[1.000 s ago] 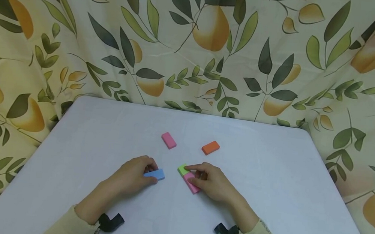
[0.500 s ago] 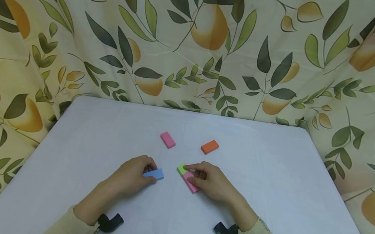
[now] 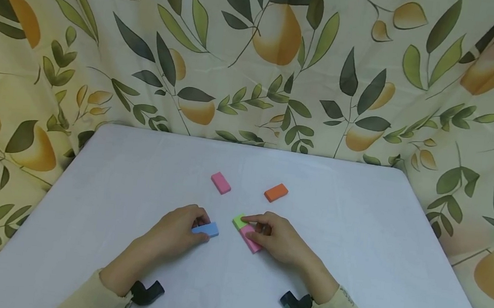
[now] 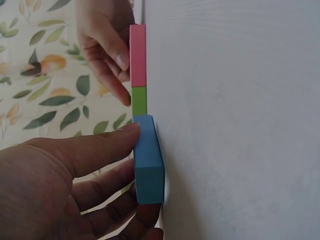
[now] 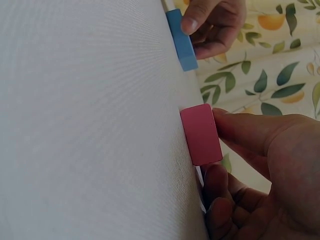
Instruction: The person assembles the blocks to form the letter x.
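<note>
A blue rectangular block is pinched between the thumb and fingers of my left hand, left of the middle of the white table. My right hand holds a pink block, its thumb on the near part and its index finger reaching to a green block. The green block sits end to end against the pink one, its far side partly under that finger. In the right wrist view the pink block's end face looks toward the camera and hides the green block. A gap separates the blue block from this pair.
Farther back on the white table lie a second pink block at left and an orange block at right. A fruit-and-leaf patterned cloth hangs behind the table. Black devices are strapped at both wrists.
My left hand has moved slightly to the right with the blue block, narrowing the gap to the green and pink pair. The right hand holds about the same place.
</note>
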{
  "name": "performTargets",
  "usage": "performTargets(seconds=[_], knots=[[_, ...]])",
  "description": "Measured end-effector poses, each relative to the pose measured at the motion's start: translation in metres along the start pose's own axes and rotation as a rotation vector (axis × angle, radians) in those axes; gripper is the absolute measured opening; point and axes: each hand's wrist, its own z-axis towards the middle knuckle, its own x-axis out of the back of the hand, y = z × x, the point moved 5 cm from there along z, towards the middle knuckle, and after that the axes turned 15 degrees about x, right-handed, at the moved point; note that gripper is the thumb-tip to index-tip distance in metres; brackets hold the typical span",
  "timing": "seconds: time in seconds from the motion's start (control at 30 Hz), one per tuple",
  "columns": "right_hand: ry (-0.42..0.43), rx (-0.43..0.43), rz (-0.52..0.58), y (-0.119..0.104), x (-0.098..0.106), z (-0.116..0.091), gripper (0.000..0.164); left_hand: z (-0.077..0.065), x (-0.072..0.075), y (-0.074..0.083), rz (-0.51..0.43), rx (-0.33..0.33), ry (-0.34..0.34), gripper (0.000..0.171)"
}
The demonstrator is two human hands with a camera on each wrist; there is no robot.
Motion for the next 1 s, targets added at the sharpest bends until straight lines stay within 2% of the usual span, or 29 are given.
performTargets(seconds=[0.43,1.0], knots=[[0.000,-0.005,0.015,-0.003,0.003,0.001,0.036,-0.001,0.001,0.006,0.020,-0.001,0.011,0.023],[0.001,-0.011,0.010,-0.001,0.001,-0.001,0.036,0.000,-0.007,0.012,0.048,-0.015,0.022,0.027]])
